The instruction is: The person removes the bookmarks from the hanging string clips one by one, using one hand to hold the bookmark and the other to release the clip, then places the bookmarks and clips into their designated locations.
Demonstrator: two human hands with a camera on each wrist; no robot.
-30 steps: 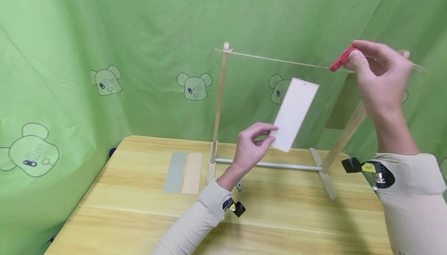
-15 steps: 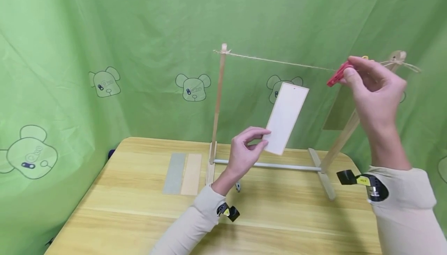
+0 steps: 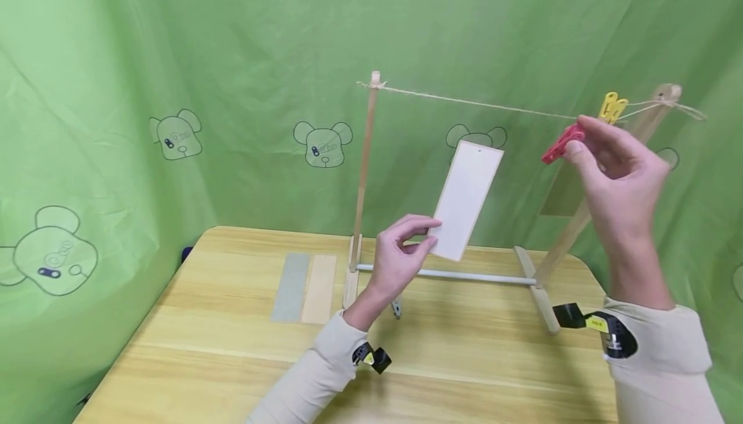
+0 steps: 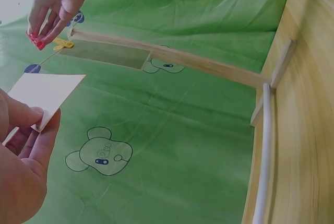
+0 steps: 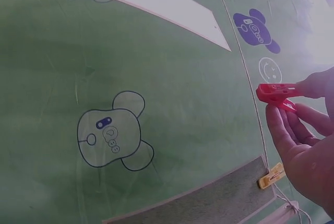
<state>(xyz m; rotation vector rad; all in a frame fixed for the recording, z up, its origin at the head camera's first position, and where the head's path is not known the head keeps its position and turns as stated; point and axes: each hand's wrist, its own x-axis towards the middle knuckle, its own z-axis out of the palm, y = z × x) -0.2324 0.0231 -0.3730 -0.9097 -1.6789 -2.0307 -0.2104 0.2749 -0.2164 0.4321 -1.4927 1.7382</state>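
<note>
My left hand (image 3: 397,253) pinches the lower left edge of a white rectangular card (image 3: 466,201) with a small hole near its top. The card is held tilted, below the twine line (image 3: 464,101). Between thumb and fingers, my right hand (image 3: 627,179) holds a red clothespin (image 3: 562,144) just under the line, apart from the card. A yellow clothespin (image 5: 271,176) clips a dark grey card (image 5: 209,198) to the twine near the right post, as the right wrist view shows. In the head view, my right hand partly hides that grey card.
The twine runs between a left wooden post (image 3: 366,166) and a right one (image 3: 565,243), joined low by a white rod (image 3: 476,275). On the table lie a grey-green card (image 3: 290,287), a beige card (image 3: 318,288) and a small clip (image 3: 396,308). A green curtain (image 3: 261,56) hangs behind.
Both hands have moved left and downward, carrying the white card and the red clothespin. The yellow clothespin on the line has come into sight behind the right hand.
</note>
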